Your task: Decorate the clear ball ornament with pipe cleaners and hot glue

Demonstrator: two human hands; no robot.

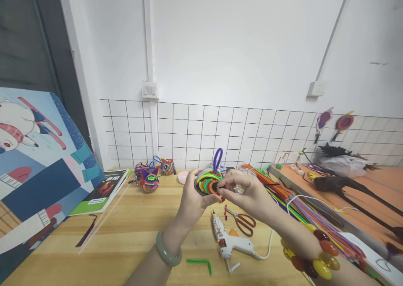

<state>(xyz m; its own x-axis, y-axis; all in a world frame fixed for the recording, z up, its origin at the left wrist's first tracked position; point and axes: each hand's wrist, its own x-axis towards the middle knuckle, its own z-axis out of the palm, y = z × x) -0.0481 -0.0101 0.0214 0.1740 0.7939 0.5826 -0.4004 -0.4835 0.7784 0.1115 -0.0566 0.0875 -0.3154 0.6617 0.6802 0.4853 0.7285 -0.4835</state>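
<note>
My left hand is wrapped round a multicoloured pipe-cleaner ball with a purple loop on top, held above the wooden table. My right hand pinches the ball's front side with thumb and fingertips, fingers closed. A green bangle sits on my left wrist and an amber bead bracelet on my right. A white glue gun lies just below my hands, and red-handled scissors lie beside it.
Three finished striped balls stand near the wire grid at the back. A bundle of coloured pipe cleaners runs along the right. A bent green piece, a green booklet and a large painted board lie at left.
</note>
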